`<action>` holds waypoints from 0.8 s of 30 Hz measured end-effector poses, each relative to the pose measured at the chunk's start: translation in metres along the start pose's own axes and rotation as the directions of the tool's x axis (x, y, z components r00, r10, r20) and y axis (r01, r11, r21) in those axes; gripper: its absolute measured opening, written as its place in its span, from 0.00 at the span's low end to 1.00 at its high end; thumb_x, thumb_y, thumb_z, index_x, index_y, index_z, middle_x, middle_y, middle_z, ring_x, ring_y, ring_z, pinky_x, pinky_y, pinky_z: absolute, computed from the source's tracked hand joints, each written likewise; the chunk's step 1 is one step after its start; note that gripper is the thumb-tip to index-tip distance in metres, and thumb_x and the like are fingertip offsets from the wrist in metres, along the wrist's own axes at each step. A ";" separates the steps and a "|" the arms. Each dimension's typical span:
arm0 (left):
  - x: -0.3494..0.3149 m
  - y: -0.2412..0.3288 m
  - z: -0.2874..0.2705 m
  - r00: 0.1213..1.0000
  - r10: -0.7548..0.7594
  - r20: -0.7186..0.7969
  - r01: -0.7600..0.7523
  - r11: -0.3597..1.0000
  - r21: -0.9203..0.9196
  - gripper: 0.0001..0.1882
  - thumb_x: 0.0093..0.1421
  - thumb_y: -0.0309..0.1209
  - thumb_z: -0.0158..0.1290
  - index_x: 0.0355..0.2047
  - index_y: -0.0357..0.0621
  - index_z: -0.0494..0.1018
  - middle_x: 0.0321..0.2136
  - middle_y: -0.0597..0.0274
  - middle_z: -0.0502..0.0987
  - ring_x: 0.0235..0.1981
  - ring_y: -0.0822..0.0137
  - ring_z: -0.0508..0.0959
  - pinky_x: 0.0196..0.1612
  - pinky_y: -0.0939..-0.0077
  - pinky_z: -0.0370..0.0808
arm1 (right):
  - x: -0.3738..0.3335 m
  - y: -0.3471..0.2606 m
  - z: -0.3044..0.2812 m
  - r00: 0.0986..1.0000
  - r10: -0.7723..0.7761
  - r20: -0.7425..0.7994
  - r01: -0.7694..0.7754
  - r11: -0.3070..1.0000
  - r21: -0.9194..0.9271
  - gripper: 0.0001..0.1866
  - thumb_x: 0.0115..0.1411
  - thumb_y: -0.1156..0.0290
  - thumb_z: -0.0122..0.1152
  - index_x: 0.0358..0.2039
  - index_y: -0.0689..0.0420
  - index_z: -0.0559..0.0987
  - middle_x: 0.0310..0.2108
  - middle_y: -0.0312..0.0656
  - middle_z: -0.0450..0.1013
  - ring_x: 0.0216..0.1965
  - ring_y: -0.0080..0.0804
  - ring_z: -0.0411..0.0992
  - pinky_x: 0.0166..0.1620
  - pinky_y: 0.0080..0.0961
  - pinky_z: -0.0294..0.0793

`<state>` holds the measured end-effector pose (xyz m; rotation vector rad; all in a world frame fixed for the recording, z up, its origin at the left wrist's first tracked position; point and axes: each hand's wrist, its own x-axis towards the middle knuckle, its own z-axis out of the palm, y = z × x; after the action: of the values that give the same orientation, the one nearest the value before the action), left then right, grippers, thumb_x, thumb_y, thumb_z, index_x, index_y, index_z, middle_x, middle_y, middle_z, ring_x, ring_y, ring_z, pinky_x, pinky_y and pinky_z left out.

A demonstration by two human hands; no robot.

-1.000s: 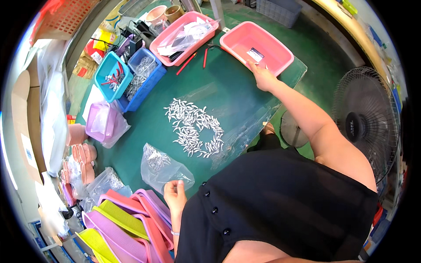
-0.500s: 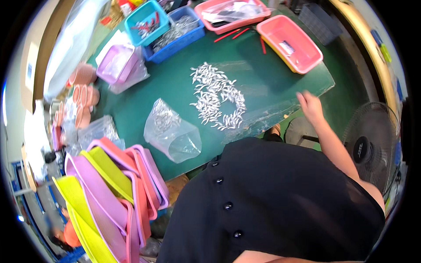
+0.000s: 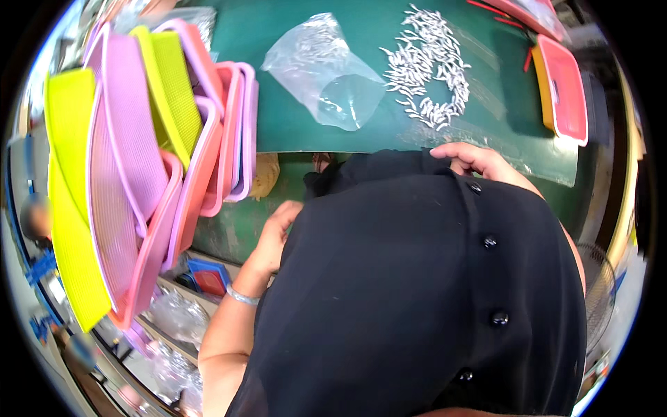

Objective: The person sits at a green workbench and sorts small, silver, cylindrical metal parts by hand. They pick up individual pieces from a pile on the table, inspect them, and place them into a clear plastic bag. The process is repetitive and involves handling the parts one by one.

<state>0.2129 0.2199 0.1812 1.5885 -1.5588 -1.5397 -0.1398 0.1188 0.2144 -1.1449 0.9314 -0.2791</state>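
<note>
My left hand point(image 3: 276, 229) hangs low at the left side of my black shirt, its fingers loosely bent with the tips partly hidden by the cloth. No held object shows in it. My right hand point(image 3: 476, 160) rests against the black clothing at the table's near edge, open, with its fingers stretched out and nothing visible in it. Beyond it lies a spread of small silvery curved pieces point(image 3: 424, 66) on the green table point(image 3: 243, 132). Left of those, a clear plastic bag point(image 3: 340, 87) lies with its mouth toward me and similar pieces at its far end.
Stacked pink, purple and lime plastic baskets point(image 3: 128, 125) stand on the left. A pink and yellow tray point(image 3: 561, 90) sits at the table's right end, near red-handled tools point(image 3: 511, 22). At the right stands a fan point(image 3: 599, 292). Plastic bags point(image 3: 177, 316) lie at lower left.
My view has swung left and down, so the table sits higher. The right hand has come in from the right to my clothing; the left hand is now in view. Bag and pieces look unmoved.
</note>
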 end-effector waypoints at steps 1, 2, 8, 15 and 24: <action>0.000 0.007 0.002 0.996 0.027 -0.082 -0.025 1.000 0.016 0.15 0.48 0.32 0.54 0.35 0.37 0.71 0.35 0.55 0.69 0.38 0.61 0.69 0.42 0.72 0.65 | 0.009 -0.013 0.004 0.998 -0.011 0.054 0.009 1.000 0.023 0.23 0.51 0.76 0.55 0.50 0.58 0.67 0.23 0.27 0.61 0.26 0.12 0.58 0.33 0.11 0.57; 0.000 0.022 0.006 0.986 0.054 -0.155 -0.048 0.998 0.042 0.16 0.47 0.33 0.54 0.35 0.38 0.71 0.36 0.55 0.69 0.39 0.61 0.68 0.42 0.71 0.65 | 0.015 -0.022 0.007 0.995 -0.024 0.100 0.018 0.998 0.055 0.24 0.50 0.76 0.56 0.50 0.58 0.67 0.24 0.27 0.61 0.26 0.13 0.58 0.33 0.11 0.57; 0.000 0.009 0.004 0.981 0.192 0.008 -0.188 0.949 0.255 0.18 0.43 0.35 0.56 0.34 0.41 0.71 0.35 0.58 0.68 0.40 0.56 0.66 0.47 0.67 0.59 | 0.042 -0.051 0.023 0.926 0.036 0.375 0.051 0.974 -0.219 0.24 0.52 0.71 0.54 0.51 0.55 0.66 0.26 0.29 0.61 0.27 0.16 0.59 0.35 0.12 0.59; 0.009 -0.005 -0.003 0.988 0.133 0.081 -0.131 0.991 -0.033 0.14 0.46 0.31 0.55 0.33 0.39 0.69 0.34 0.63 0.66 0.40 0.67 0.64 0.46 0.76 0.61 | 0.069 -0.067 0.044 0.848 0.150 0.509 0.155 0.847 -0.508 0.25 0.55 0.72 0.45 0.55 0.51 0.60 0.32 0.40 0.70 0.32 0.32 0.69 0.38 0.22 0.66; 0.017 -0.020 0.022 0.984 -0.017 -0.179 -0.046 0.939 -0.340 0.13 0.44 0.31 0.58 0.26 0.37 0.68 0.32 0.63 0.64 0.36 0.70 0.65 0.43 0.79 0.62 | 0.087 -0.080 0.071 0.852 0.307 0.424 0.231 0.506 -0.831 0.32 0.53 0.70 0.46 0.59 0.44 0.50 0.30 0.50 0.70 0.34 0.45 0.70 0.38 0.32 0.68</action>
<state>0.1969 0.2186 0.1507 1.4655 -1.1294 -1.5149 -0.0125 0.0766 0.2486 -2.0074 0.5549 0.6476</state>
